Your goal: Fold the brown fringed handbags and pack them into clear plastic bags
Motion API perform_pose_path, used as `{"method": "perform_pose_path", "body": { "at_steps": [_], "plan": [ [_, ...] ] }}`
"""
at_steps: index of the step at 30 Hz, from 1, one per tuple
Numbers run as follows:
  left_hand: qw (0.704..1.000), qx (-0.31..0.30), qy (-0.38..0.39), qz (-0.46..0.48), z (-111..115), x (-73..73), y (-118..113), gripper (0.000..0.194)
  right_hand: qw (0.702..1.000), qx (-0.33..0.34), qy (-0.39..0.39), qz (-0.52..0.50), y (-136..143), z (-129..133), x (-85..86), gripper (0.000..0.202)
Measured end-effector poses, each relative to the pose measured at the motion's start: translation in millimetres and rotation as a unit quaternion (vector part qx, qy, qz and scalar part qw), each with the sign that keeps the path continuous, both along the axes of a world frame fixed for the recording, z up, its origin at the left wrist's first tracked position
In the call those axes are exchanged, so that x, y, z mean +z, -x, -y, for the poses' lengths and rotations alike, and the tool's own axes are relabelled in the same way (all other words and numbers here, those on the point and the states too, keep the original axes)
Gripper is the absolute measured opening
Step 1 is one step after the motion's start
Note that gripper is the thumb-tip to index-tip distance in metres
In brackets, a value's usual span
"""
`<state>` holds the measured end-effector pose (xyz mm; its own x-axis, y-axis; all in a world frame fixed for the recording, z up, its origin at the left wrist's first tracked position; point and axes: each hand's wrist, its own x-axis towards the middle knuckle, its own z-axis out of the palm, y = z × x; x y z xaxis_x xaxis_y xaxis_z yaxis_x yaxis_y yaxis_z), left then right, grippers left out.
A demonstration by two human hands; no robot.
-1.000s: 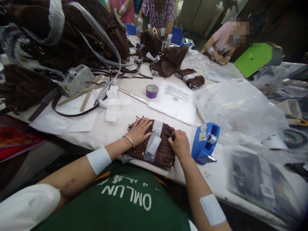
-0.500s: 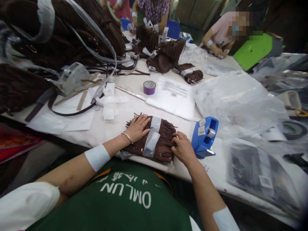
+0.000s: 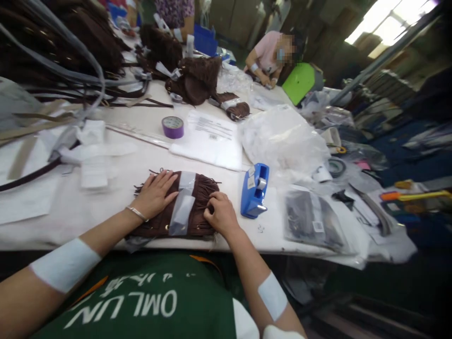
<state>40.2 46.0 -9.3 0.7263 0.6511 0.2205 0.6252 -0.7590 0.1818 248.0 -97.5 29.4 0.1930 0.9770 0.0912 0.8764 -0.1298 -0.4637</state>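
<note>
I see the bag (image 3: 197, 207) lying at the table's (image 3: 116, 207) near edge, a pale band around its middle. My left hand (image 3: 155, 195) presses flat on it, fingers slightly spread; my right hand (image 3: 221, 214) curls narrowly at its fringe. The dispenser (image 3: 254, 190) stands just right of that hand.

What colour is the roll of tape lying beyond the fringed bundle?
Purple, in the head view.
</note>
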Motion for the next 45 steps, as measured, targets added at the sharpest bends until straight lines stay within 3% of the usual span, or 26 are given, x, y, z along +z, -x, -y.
{"method": "perform_pose_path", "body": {
  "at_steps": [6, 10, 15, 17, 19, 23, 26, 28, 30, 33, 37, 39, 42, 43, 45],
  "plan": [
    [1.0, -0.001, 0.005, 0.002, 0, -1.4, -1, 0.054, 0.995, -0.095, -0.003, -0.023, -38, 49, -8.5, 0.009],
    [0.999, 0.003, 0.047, -0.002, -2, 0.9, -1, 0.054, 0.993, -0.09, 0.002, -0.077, -15, 88, -24.0, 0.024],
    [0.989, -0.004, 0.132, 0.071, -4, 15.7, 8, 0.052, 0.983, -0.096, -0.002, -0.154, 21, 115, -28.3, 0.016],
    [0.984, -0.015, 0.139, 0.112, 2, 26.7, 18, 0.05, 0.96, -0.105, 0.021, -0.257, 20, 123, -18.2, 0.016],
    [0.981, -0.044, 0.134, 0.134, 13, 35.9, 32, 0.047, 0.916, -0.104, 0.066, -0.382, 12, 131, -5.9, 0.02],
    [0.974, -0.143, 0.14, 0.108, 38, 38.9, 69, 0.048, 0.836, -0.141, 0.14, -0.511, -4, 153, 3.0, 0.027],
    [0.971, -0.187, 0.136, 0.064, 51, 33.7, 92, 0.049, 0.819, -0.205, 0.204, -0.495, -17, 167, -0.8, 0.036],
    [0.974, -0.178, 0.125, 0.062, 53, 31.9, 100, 0.046, 0.838, -0.216, 0.24, -0.441, -28, 169, 4.4, 0.041],
    [0.976, -0.164, 0.12, 0.074, 52, 31.1, 102, 0.043, 0.868, -0.191, 0.258, -0.38, -39, 163, 19.9, 0.049],
    [0.976, -0.155, 0.121, 0.096, 49, 28.2, 99, 0.04, 0.913, -0.108, 0.261, -0.293, -45, 132, 52.7, 0.056],
    [0.976, -0.145, 0.117, 0.114, 47, 20.9, 99, 0.037, 0.96, 0.098, 0.231, -0.123, -20, 62, 80.2, 0.053],
    [0.977, -0.14, 0.114, 0.115, 47, 19.4, 103, 0.036, 0.95, 0.229, 0.213, -0.022, -1, 22, 82.8, 0.05],
    [0.979, -0.126, 0.108, 0.117, 48, 21.3, 108, 0.034, 0.893, 0.399, 0.18, 0.108, 16, -31, 80.2, 0.04],
    [0.98, -0.119, 0.105, 0.121, 47, 22.4, 110, 0.034, 0.88, 0.427, 0.162, 0.13, 16, -45, 78.7, 0.039],
    [0.98, -0.104, 0.101, 0.137, 47, 24.2, 113, 0.033, 0.889, 0.422, 0.114, 0.139, 8, -63, 75.3, 0.04]
  ]
}}
